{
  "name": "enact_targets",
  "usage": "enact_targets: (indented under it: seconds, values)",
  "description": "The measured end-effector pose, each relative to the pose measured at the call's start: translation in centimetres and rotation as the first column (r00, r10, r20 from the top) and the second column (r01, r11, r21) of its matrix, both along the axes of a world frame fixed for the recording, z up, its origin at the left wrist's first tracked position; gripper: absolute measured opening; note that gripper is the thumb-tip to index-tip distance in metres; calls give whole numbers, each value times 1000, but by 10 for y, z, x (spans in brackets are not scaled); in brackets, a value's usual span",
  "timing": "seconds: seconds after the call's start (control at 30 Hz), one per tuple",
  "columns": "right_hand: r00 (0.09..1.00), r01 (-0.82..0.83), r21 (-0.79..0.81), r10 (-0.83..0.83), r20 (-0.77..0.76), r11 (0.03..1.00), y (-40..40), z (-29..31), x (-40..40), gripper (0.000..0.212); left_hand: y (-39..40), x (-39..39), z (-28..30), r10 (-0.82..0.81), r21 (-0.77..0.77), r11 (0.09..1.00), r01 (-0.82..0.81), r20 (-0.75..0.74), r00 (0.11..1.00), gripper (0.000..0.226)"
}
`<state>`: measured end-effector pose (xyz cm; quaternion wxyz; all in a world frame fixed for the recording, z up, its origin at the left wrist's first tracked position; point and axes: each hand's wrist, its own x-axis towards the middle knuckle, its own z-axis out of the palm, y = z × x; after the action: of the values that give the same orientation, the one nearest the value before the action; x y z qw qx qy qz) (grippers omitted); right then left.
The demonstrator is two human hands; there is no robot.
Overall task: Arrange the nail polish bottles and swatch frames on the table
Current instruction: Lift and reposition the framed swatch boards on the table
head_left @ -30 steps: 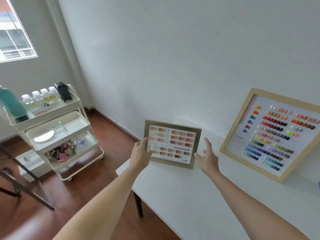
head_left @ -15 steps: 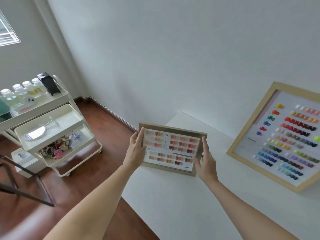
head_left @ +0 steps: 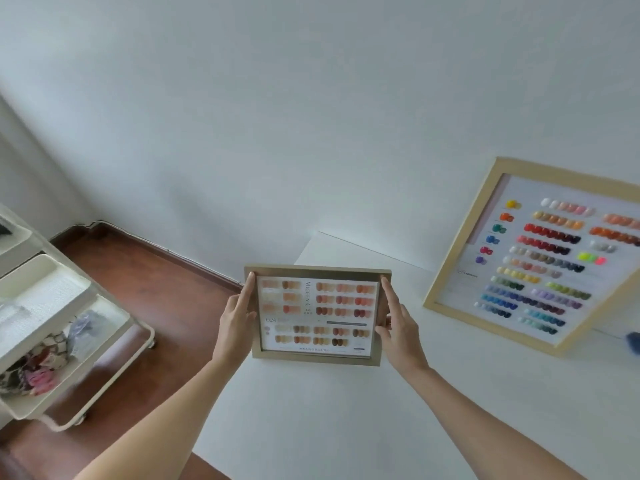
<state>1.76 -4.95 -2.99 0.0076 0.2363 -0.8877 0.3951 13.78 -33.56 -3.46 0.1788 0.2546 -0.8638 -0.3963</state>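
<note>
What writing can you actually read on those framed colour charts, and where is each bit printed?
"MIGEEN C": printed sideways near the top middle of the small wooden-framed chart of nude and brown nail swatches, held in the grip of both hands.
"024": left side of the same chart, halfway down.
Other small print on that chart: too small to read.
Grey label on the large light-wood framed multicolour swatch board: blurred, unreadable.

Nude, peach and brown swatches are shown in the small pale-wood frame (head_left: 317,315). Rainbow rows are displayed in the large frame (head_left: 540,258). A white bench (head_left: 346,410) and reddish-brown floor (head_left: 166,278) are seen.
</note>
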Motion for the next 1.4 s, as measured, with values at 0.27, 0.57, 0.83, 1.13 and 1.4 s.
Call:
enact_targets:
  seconds: [0.27, 0.57, 0.83, 1.13, 1.4]
  values:
    - [980, 193, -11, -194, -49, 981, 0, 16, -52, 109, -18, -102, 24, -204, -76, 977, 200, -44, 978, 86]
    - [944, 325, -39, -327, -37, 945, -10, 17, -113, 107, -36, -205, 13, -338, -131, 936, 326, -82, 938, 91]
    - [927, 371, -18, -371, -56, 928, -16, 4, -166, 112, -41, -270, -9, -372, -101, 926, 364, -63, 926, 91]
    - [893, 450, -2, -449, -35, 893, -22, -15, -202, 110, -37, -306, -17, -345, -109, 936, 335, -94, 934, 91]
    - [893, 449, -6, -449, -41, 893, -24, -18, -200, 107, -35, -312, -17, -361, -142, 927, 346, -95, 928, 85]
